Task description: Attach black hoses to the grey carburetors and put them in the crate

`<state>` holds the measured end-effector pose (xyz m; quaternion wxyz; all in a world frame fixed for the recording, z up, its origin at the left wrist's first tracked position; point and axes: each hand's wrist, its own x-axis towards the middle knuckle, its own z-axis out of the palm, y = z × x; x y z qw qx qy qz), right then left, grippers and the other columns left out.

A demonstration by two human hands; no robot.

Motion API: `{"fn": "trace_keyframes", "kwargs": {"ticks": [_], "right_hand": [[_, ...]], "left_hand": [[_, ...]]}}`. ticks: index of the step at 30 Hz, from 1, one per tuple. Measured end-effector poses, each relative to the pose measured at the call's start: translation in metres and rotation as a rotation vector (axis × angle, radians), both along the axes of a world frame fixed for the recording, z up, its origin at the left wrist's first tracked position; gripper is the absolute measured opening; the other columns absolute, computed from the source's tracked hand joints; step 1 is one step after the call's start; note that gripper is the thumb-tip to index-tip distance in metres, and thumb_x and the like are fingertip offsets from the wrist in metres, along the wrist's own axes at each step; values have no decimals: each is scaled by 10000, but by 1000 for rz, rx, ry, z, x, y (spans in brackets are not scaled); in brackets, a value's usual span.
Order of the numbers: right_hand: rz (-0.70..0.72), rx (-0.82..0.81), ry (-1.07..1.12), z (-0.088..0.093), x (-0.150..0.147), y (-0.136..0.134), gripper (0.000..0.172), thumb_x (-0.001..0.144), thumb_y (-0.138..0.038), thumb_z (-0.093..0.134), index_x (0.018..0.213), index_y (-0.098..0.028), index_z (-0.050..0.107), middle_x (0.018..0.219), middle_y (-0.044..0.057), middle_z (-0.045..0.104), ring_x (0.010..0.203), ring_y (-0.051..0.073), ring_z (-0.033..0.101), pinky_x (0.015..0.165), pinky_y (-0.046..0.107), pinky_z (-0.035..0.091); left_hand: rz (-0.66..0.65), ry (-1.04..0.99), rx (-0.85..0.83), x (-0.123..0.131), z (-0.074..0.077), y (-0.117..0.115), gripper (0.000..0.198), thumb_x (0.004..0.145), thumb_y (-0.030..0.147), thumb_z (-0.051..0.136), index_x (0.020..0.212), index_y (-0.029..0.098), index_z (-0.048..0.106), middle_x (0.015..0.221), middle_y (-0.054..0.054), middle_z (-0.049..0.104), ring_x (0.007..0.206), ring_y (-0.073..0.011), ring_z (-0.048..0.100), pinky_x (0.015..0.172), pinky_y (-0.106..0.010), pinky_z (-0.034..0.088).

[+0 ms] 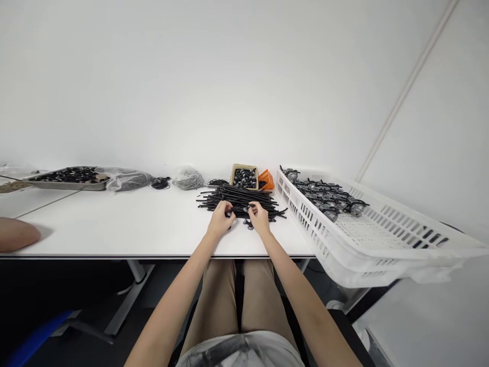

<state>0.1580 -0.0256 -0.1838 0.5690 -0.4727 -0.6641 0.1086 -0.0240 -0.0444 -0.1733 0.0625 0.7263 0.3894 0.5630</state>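
My left hand [220, 219] is closed in a pinch at the near edge of a pile of black rods or tubes [240, 196]. A small dark piece shows at its fingertips, too small to name. My right hand [260, 218] also pinches, with something small and black between thumb and forefinger. The two hands are a short way apart, above the front of the pile. Between them, by the right hand, a small grey-and-black part [248, 224] lies on the white table [160, 224].
Behind the pile stand a tan bin [244, 166] of small parts and a tilted orange basket [268, 179]. A large white crate [305, 216] holding several grey-and-black assemblies is at right. Clear bags [188, 178] and a tray [69, 186] line the left. Another person's arm [17, 234] rests far left.
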Motion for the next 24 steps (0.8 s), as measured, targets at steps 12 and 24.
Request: {"fn": "trace_keyframes", "kwargs": {"ticks": [12, 24], "right_hand": [[-6, -5, -1, 1, -1, -3, 251, 838, -290, 488, 1006, -208, 655, 698, 2, 638, 637, 152, 604, 662, 256, 491], [6, -14, -8, 2, -1, -3, 244, 836, -293, 494, 1000, -213, 657, 692, -1, 643, 634, 155, 609, 666, 261, 492]], "left_hand": [[-50, 32, -89, -1, -2, -1, 247, 750, 179, 579, 987, 226, 528, 841, -1, 628, 806, -167, 622, 808, -320, 503], [-62, 146, -118, -2, -2, 0, 186, 773, 196, 583, 955, 215, 620, 846, -19, 708, 802, -185, 666, 768, -317, 505]]}}
